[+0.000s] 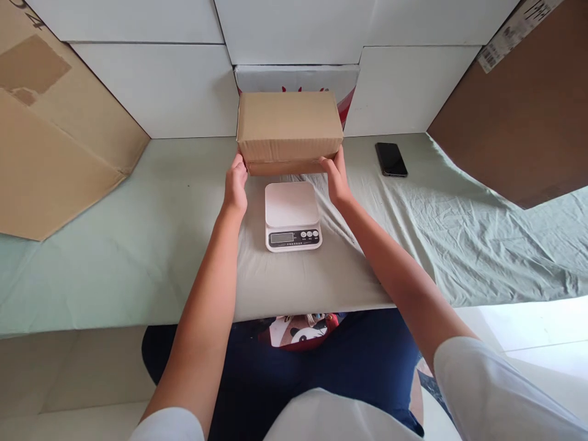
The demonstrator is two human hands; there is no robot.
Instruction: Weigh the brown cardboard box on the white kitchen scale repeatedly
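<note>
The left hand (236, 185) is pressed against the lower left end of a brown cardboard box (289, 125), fingers curled up onto its corner, while the right hand (337, 177) grips the lower right end the same way — the two hands clamp the box between them from either side. Both bare forearms stretch forward from short white sleeves at the bottom of the view.

The box is closed and plain, long side facing the person, sitting level at the far middle of the tabletop (138, 245); whether its underside rests on the surface or is just lifted off it cannot be told. Just in front of the box, between the two wrists, lies a small white kitchen scale (292, 215) with a bare weighing plate, a dark display strip and a few round buttons along its near edge. The scale is near the box but not under it.

The tabletop is covered with a pale green cloth (482, 239), smooth on the left and wrinkled on the right. A black phone (391, 159) lies face up on the cloth, well to the right of the box. Behind everything stands a wall of white panels (151, 92); a large flattened cardboard sheet (50, 135) leans at the left, and a darker brown cardboard panel (519, 116) — bearing a white label at its top — leans at the right
</note>
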